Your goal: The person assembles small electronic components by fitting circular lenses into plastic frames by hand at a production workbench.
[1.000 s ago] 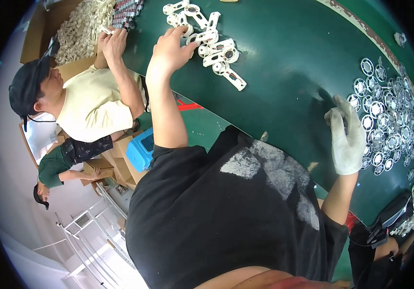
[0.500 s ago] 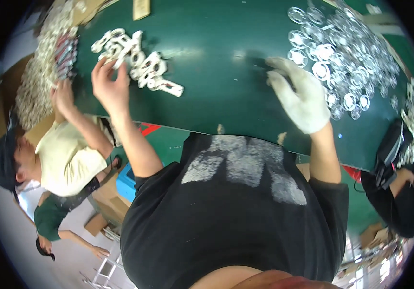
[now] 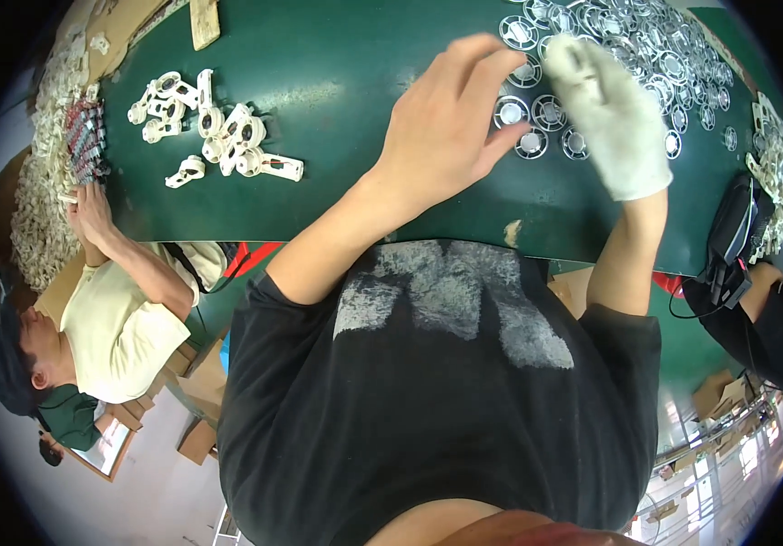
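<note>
My bare left hand (image 3: 451, 118) reaches over to the near-left edge of a pile of round, spoked grille-like discs (image 3: 549, 112). Its thumb and fingers are apart, with nothing visible between them. Just right of it, my right hand (image 3: 610, 123), in a white glove, is over the discs with its fingers curled together. Whatever those fingers may hold is hidden. Farther left on the green table lies a loose group of white plastic parts (image 3: 228, 141), each with a round head and a short handle. One such part (image 3: 187, 171) lies apart at the near side.
The green table (image 3: 337, 100) has a wooden block (image 3: 204, 23) at its far edge. At left, a co-worker's hand (image 3: 91, 214) is beside reddish-grey parts (image 3: 86, 136) and a heap of white pieces (image 3: 41, 209). A black device with cables (image 3: 733, 237) hangs at the right edge.
My left hand has swung right, from the white parts to the discs. My gloved right hand has moved farther over the pile, its fingers more curled. One white part now lies apart.
</note>
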Demonstrator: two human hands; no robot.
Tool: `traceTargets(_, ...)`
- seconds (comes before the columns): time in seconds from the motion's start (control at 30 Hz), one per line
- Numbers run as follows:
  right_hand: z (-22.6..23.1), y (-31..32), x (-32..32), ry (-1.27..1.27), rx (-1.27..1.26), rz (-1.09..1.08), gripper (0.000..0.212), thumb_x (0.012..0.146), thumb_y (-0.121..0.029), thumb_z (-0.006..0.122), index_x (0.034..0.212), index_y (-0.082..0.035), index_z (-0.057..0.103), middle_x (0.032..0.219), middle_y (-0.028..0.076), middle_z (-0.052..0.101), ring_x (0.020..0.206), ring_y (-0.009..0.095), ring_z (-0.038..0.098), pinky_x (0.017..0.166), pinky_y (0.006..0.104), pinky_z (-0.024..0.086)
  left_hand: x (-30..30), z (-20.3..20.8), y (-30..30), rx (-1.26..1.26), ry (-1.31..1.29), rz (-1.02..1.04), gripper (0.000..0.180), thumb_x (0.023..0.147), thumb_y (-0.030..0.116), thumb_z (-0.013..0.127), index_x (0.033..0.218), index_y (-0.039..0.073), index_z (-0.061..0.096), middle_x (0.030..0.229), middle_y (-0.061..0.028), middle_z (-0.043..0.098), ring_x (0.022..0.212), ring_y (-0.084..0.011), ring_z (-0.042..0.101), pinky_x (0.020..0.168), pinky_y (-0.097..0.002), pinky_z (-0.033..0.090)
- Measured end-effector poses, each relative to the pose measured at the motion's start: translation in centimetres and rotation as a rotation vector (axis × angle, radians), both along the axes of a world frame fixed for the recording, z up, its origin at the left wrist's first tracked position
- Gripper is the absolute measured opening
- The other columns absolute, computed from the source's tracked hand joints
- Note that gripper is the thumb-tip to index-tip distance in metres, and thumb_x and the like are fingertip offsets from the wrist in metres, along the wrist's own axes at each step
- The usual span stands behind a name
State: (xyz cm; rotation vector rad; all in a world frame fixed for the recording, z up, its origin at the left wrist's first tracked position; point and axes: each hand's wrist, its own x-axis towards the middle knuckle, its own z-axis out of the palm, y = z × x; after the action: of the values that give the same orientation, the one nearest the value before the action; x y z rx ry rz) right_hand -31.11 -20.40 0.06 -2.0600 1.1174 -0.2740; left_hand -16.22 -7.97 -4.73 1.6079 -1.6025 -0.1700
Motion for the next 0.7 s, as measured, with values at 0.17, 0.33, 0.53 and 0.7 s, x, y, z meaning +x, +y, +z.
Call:
traceTargets(0.17,-1.9,-2.1,-2.6,-0.134,0.049,-0.147,0.041,0.095,-0.017,0.067,0.132,0.001,0.062,0.11,0.009,0.073,0.097,0.013,0.067,0.085,0.0275,0.052,-0.5,-1.9,0.2,0.223,-0.122,-0.071,0.062,0.074,0.034,0.086,0.126,0.01,0.061,0.126,-0.0071,0.061,0.108,-0.0281,0.06,0.091,-0.04,0.048)
traceTargets(0.33,-2.1,-0.9,-2.2,0.039,-0.126,0.007,0.04,0.092,-0.017,0.068,0.129,-0.004,0.064,0.105,0.015,0.074,0.091,0.019,0.071,0.084,0.0315,0.054,0.7,-1.8,0.4,0.183,-0.133,-0.172,0.047,0.074,0.026,0.085,0.117,0.013,0.068,0.116,-0.0026,0.067,0.107,-0.0271,0.06,0.091,-0.0388,0.05)
traceTargets(0.53,-1.0,0.2,-1.4,0.081,0.035,-0.011,0.035,0.087,-0.028,0.073,0.117,-0.01,0.072,0.09,0.009,0.074,0.079,0.017,0.069,0.073,0.0306,0.055,2.2,-2.6,0.6,0.022,0.184,-0.158,0.031,0.074,0.009,0.084,0.104,0.013,0.073,0.117,-0.0028,0.069,0.102,-0.0263,0.065,0.084,-0.0368,0.055)
traceTargets(0.7,-0.1,1.6,-0.2,0.168,0.076,0.057,0.036,0.086,-0.026,0.073,0.118,-0.01,0.074,0.083,0.011,0.074,0.069,0.015,0.068,0.068,0.0281,0.053,2.8,-0.1,0.0,-0.145,0.169,-0.226,0.033,0.07,0.001,0.085,0.101,0.009,0.075,0.119,-0.0075,0.072,0.106,-0.0256,0.068,0.088,-0.0355,0.057)
